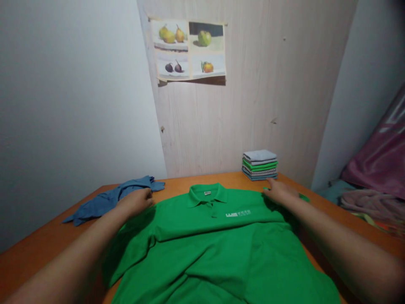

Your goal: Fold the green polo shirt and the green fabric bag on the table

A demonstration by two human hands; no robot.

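Note:
A green polo shirt (205, 253) lies front up, its collar at the far side and white lettering on the chest. Wrinkles and a long fold cross its body, and the lower end runs out of the picture. My left hand (139, 202) is closed on the shirt at the shoulder on the left, fingers curled. At the opposite shoulder, my right hand (278, 193) pinches the cloth near the top of the sleeve. My forearm partly hides the sleeve on the right.
The shirt is on an orange-brown table (177, 181). A crumpled blue garment (107, 200) lies at the left, close to my left hand. Folded clothes (260, 165) stand stacked at the back right, near the wall. Pink fabric (376, 147) and other cloth are beyond the table's right edge.

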